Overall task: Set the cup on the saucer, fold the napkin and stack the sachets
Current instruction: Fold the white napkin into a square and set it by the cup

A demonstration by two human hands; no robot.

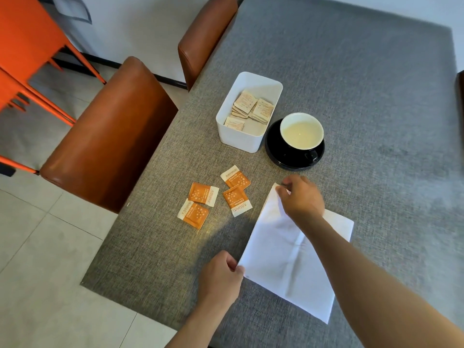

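Note:
A white napkin (281, 257) lies spread flat on the grey table. My left hand (221, 275) pinches its near left corner. My right hand (301, 197) pinches its far left corner, which is lifted a little off the cloth. A black cup (301, 133) with a pale inside stands on a black saucer (276, 154) beyond the napkin. Several orange sachets (213, 197) lie loose and scattered on the table, left of the napkin.
A white box (238, 139) with several beige sachets stands left of the saucer. Two brown chairs (110, 136) are pushed against the table's left edge. Orange metal furniture (27, 59) stands on the tiled floor at far left.

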